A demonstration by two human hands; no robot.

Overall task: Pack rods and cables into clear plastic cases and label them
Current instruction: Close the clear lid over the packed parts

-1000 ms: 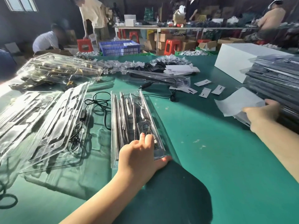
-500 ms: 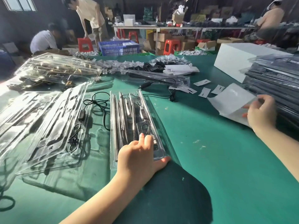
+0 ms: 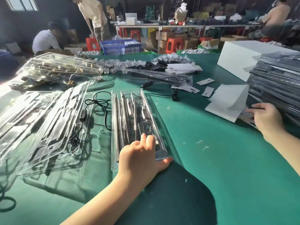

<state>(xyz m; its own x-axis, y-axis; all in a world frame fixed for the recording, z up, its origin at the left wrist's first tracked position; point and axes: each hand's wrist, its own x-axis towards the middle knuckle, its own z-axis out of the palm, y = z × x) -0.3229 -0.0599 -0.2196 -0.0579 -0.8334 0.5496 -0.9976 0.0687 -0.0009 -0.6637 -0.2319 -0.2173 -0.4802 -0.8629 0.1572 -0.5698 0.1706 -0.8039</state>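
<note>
No text, label, brand, number or sign can be read here. The small white cards (image 3: 204, 82) on the green table (image 3: 211, 159) show only dark marks (too small and blurred to make out), and the white sheets (image 3: 227, 103) look blank.

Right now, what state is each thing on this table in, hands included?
Clear case: lying flat, rods and cable inside, held at its near end.
Left hand: resting on the clear case.
Right hand: reaching under the white sheet.
White sheet: folded, one part lifted.
Stack of packed cases: piled flat.
Loose black cable: lying unpacked.
</note>
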